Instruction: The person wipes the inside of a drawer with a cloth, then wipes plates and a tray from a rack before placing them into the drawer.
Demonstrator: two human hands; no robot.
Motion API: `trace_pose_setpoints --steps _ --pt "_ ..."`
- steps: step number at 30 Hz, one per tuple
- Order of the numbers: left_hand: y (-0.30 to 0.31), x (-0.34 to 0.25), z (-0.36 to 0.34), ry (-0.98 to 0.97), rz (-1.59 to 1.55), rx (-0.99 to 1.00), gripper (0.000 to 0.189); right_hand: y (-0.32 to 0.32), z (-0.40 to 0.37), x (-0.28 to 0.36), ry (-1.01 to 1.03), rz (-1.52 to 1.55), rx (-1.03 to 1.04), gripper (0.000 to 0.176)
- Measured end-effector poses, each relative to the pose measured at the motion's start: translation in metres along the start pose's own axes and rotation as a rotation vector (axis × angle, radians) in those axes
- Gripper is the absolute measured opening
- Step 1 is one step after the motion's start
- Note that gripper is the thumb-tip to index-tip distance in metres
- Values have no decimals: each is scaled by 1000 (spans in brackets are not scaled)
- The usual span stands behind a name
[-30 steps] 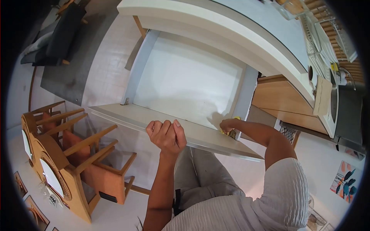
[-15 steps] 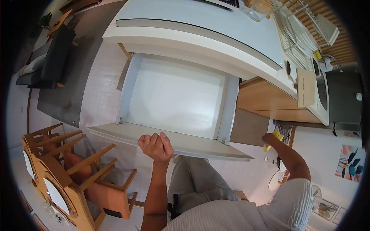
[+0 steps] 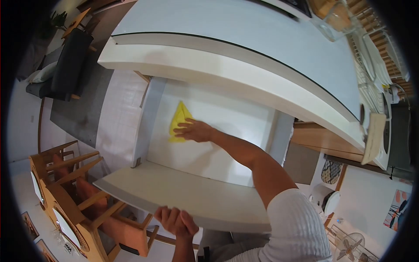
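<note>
A wide white drawer (image 3: 214, 102) is pulled out below the countertop, and its front panel (image 3: 183, 181) faces me. My left hand (image 3: 176, 221) is closed at the top edge of that panel, fingers curled and thumb uppermost. Inside the drawer, toward its left side, a yellow cloth (image 3: 179, 117) lies partly bunched on the bottom. My right hand (image 3: 195, 131) presses on this cloth with its fingers over the near part. Part of the cloth is hidden beneath the fingers.
The white countertop (image 3: 235, 39) overhangs the drawer. A glass jar (image 3: 334, 24) and a dish rack (image 3: 366, 65) stand at the upper right. Wooden chairs with orange seats (image 3: 126, 231) are at the lower left, near a table with round placemats. A dark sofa (image 3: 70, 65) stands farther off.
My right hand has swung from the far right into the drawer, bringing the yellow cloth down onto its bottom. My left hand stays at the front panel. The view has shifted closer to the drawer.
</note>
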State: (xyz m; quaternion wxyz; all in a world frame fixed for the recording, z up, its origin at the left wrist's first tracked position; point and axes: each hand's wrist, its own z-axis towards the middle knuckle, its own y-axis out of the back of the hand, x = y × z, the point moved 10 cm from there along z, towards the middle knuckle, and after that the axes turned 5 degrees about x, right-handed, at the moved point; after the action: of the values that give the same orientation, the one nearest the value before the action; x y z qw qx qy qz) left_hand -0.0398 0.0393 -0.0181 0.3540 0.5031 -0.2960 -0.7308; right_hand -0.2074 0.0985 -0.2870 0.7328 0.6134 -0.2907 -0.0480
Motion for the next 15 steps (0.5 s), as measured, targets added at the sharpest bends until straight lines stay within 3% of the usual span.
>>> trace_pose_setpoints --steps 2,4,5,6,7,8,10,14,15 --pt "0 2 0 25 10 1 30 21 26 -59 -274 -6 -10 39" --pt "-5 7 -3 64 15 5 31 32 13 -131 -424 -239 -512 36" --pt "-4 8 -5 69 17 -20 32 30 -1 -180 -647 -86 -351 33" --pt "0 9 -8 74 19 -43 32 25 -34 -170 -629 -962 -627 31" --pt "0 9 -9 84 20 -33 32 46 -82 -198 -594 -214 -800 32" --pt "0 9 -8 82 11 -42 32 58 -118 -198 -597 -213 -791 32" --pt "0 9 -7 88 -9 -45 32 73 -183 -188 -729 -539 -575 34" --pt "0 5 -5 31 -7 -39 32 27 -328 -189 -1333 -416 38 34" --pt "1 6 -6 22 -27 -59 31 53 -311 -151 -1415 -393 110 37"
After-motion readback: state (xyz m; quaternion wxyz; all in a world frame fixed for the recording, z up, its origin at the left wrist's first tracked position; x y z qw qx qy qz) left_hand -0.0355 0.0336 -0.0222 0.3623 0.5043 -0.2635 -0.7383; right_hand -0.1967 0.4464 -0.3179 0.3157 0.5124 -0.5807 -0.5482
